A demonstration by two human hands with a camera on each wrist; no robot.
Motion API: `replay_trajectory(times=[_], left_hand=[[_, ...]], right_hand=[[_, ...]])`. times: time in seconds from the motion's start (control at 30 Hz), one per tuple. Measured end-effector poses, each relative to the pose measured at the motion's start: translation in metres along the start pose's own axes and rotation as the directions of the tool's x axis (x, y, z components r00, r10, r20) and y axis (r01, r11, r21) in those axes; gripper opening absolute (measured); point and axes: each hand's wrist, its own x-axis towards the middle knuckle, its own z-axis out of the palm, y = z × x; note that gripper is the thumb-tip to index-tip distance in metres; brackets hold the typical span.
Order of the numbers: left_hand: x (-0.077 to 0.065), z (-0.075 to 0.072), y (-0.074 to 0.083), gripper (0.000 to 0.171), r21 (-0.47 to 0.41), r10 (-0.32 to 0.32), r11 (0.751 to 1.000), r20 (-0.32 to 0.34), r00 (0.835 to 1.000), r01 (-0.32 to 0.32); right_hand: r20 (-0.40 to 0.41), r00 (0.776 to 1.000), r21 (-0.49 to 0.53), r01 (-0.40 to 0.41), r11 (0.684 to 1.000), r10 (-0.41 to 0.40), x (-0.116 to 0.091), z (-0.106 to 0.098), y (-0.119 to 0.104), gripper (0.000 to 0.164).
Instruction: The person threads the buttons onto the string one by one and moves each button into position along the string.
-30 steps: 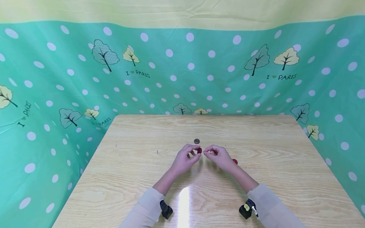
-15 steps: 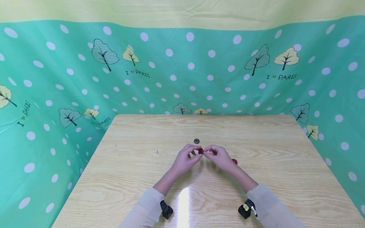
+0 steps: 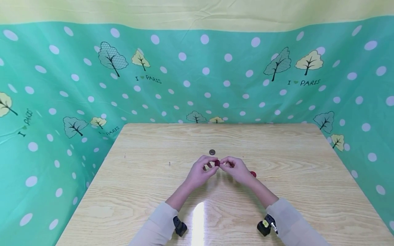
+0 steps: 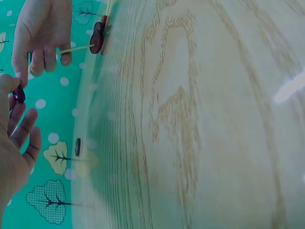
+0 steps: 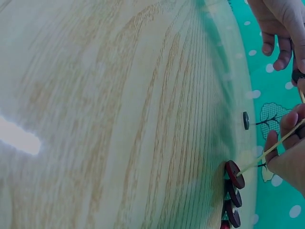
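My left hand (image 3: 198, 173) pinches a dark red button (image 3: 217, 163) between thumb and forefinger, just above the table. Close against it, my right hand (image 3: 237, 169) pinches a pale yellow cord (image 5: 259, 158) near its end. In the right wrist view that cord runs down from the fingers into a red button (image 5: 234, 174), with several darker buttons stacked behind it. Whether the cord's tip has entered the held button is hidden by the fingertips. A loose brown button (image 3: 212, 152) lies flat on the table beyond both hands.
The cord's loose tail (image 3: 270, 177) lies on the wooden table (image 3: 138, 191), right of the right wrist, beside a red strung button (image 3: 253, 174). A green dotted cloth (image 3: 172, 78) hangs behind the table and at both sides.
The left hand's button has shifted slightly right, so the small gap to the right fingertips has closed. Otherwise the right hand, the loose brown button and the cord's tail look nearly still.
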Motion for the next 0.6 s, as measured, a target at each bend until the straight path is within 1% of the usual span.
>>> replay_trajectory(times=[0.17,0.6], left_hand=[[0.0002,-0.0001,0.0004,0.031,-0.009,0.002,1.000,0.009,1.000,-0.002],[-0.0005,-0.0007,0.0015,0.031,-0.008,-0.005,1.000,0.010,1.000,0.005]], right_hand=[[0.008,1.000,0.004,0.015,1.000,-0.015,-0.0014,0.0004,-0.0025,0.016],[0.017,1.000,0.006,0.007,1.000,-0.007,-0.0019,0.0004,-0.0034,0.018]])
